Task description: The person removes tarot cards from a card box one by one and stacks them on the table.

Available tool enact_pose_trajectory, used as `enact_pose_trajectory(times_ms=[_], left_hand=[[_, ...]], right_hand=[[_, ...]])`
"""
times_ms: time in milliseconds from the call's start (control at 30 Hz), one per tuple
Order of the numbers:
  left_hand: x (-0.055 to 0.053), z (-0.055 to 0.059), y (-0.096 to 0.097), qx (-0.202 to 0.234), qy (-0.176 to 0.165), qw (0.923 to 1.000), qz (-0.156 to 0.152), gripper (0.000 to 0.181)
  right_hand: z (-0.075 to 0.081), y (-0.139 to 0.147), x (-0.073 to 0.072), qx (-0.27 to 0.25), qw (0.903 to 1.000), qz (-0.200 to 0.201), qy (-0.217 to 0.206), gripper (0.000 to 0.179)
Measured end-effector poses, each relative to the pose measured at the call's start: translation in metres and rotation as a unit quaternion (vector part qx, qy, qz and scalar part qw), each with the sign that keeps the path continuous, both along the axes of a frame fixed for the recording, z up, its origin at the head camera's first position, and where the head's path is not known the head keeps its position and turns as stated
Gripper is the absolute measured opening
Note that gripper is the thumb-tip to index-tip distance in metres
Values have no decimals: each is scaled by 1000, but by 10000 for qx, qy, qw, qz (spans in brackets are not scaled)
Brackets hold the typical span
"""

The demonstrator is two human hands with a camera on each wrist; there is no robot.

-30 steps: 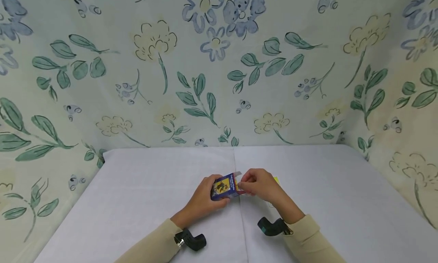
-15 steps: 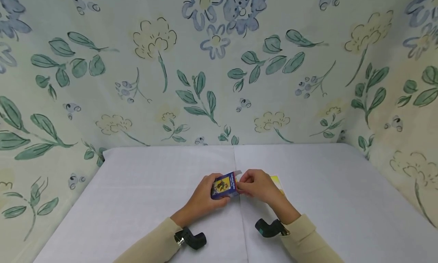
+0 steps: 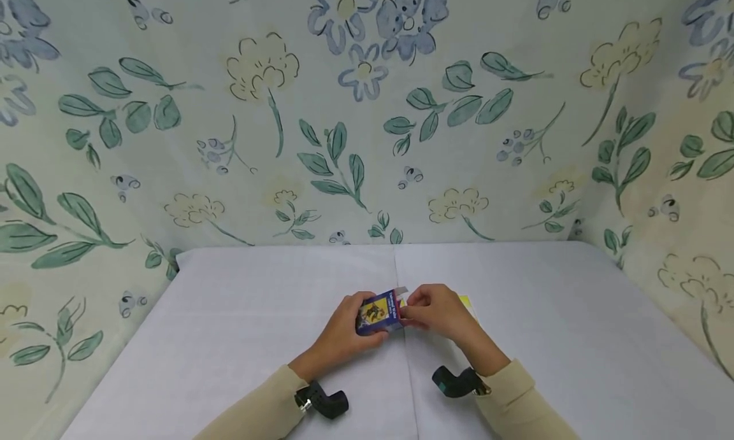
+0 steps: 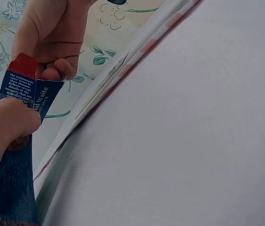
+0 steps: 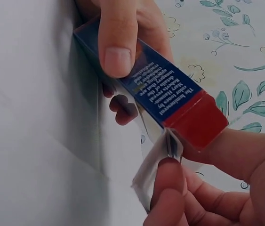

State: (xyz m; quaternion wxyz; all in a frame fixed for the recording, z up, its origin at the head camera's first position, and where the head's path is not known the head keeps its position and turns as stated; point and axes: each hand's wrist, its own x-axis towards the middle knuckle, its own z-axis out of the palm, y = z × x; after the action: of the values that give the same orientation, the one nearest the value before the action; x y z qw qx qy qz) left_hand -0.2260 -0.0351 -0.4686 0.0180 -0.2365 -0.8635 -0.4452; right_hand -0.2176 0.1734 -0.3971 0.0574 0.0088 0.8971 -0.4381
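A small blue card box [image 3: 375,314] with a yellow picture panel is held above the white table. My left hand [image 3: 342,332] grips it, with the thumb [image 4: 17,117] across the side printed with small text. The box's right end is open, with a red flap [image 5: 200,121] and a white-backed flap [image 5: 151,165] sticking out. My right hand [image 3: 438,312] is at that end, its curled fingertips pinching by the flaps. Whether those fingers also touch anything inside the box is hidden.
A yellow-edged flat item [image 3: 466,301] lies on the table, mostly hidden behind my right hand and forearm. The white cloth [image 3: 258,300] covers the table and has a crease down its middle. A floral curtain [image 3: 367,141] hangs behind and at the sides.
My right hand has shifted slightly against the box's open end; the pale and red parts that showed there one second ago are now less visible. The left hand keeps its grip.
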Motion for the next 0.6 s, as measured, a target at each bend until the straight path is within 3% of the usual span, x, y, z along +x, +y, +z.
enact_pose_trajectory(times_ms=[100, 600], left_hand=[[1, 0, 0, -38, -15, 10000, 7, 71], [0, 1, 1, -110, -86, 9998, 122, 71]], right_hand=[[1, 1, 1, -25, 9999, -74, -138, 19], [12, 11, 0, -11, 9999, -150, -38, 22]])
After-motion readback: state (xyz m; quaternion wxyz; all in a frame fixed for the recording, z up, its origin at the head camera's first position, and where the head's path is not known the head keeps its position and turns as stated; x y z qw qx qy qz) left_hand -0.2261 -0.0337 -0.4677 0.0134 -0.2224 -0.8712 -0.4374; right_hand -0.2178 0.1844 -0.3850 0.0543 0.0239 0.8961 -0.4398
